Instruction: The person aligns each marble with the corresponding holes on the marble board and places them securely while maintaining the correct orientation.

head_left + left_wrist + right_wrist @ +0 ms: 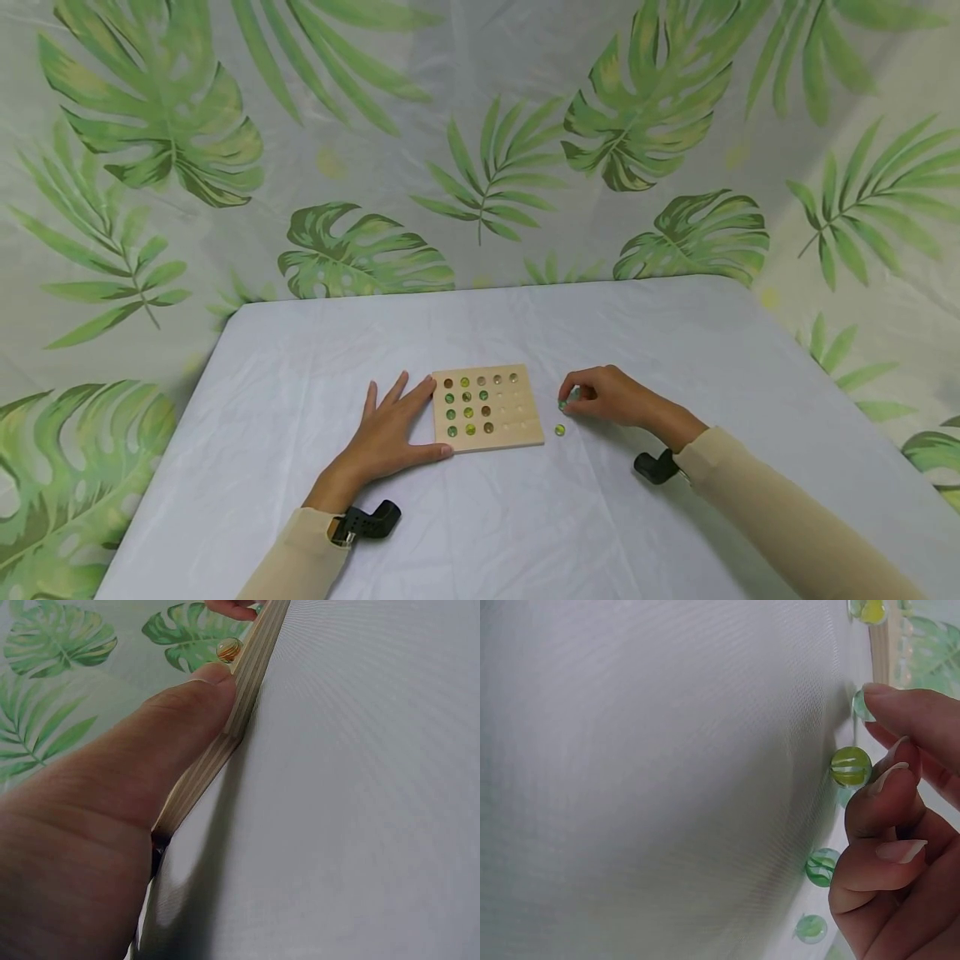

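Note:
A pale wooden board [517,412] with rows of round hollows lies flat on the table. Glass marbles sit in its left columns and along its top row. My left hand [386,437] is spread, its index finger and thumb touching the board's left side; the left wrist view shows the thumb [187,712] against the edge. Right of the board, my right hand [607,396] pinches a green marble [861,706] between thumb and index finger, close to the cloth. A yellow-green marble [850,766] and a green swirled marble [823,868] are beside its curled fingers.
Another yellow-green marble [560,430] lies on the cloth just off the board's right edge. A pale green marble [811,928] is below the curled fingers in the right wrist view. White cloth [337,350] covers the table; a leaf-printed curtain [510,142] hangs behind.

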`<state>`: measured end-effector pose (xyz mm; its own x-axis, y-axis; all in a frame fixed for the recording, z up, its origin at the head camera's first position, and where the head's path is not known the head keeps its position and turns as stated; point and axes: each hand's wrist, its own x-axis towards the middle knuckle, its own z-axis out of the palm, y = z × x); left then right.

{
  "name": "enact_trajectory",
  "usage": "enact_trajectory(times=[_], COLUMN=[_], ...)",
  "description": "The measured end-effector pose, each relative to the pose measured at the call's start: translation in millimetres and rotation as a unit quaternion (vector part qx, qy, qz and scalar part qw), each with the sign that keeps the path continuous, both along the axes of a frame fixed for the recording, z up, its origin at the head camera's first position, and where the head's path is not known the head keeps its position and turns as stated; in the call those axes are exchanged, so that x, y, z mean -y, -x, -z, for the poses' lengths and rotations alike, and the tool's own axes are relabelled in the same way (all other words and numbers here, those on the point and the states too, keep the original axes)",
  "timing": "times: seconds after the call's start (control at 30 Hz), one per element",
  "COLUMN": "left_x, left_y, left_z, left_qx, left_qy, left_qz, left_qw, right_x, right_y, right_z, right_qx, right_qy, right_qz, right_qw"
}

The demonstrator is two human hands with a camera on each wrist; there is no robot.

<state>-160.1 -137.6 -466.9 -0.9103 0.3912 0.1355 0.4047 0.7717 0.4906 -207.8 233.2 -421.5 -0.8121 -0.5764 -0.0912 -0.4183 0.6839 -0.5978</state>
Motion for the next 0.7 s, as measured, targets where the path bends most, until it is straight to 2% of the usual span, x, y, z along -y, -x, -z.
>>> enact_trajectory(times=[0.7], left_x=[0.2], left_y=[-0.6], left_z=[0.2], left_qx=[-0.01], left_qy=[-0.001], left_qz=[0.003], left_qw=[0.9999], right_x=[2.4], right_y=[-0.6], right_z=[0.5], right_qx=[-0.002], right_qy=[0.008], right_qz=[-0.004], right_qw=[1.0])
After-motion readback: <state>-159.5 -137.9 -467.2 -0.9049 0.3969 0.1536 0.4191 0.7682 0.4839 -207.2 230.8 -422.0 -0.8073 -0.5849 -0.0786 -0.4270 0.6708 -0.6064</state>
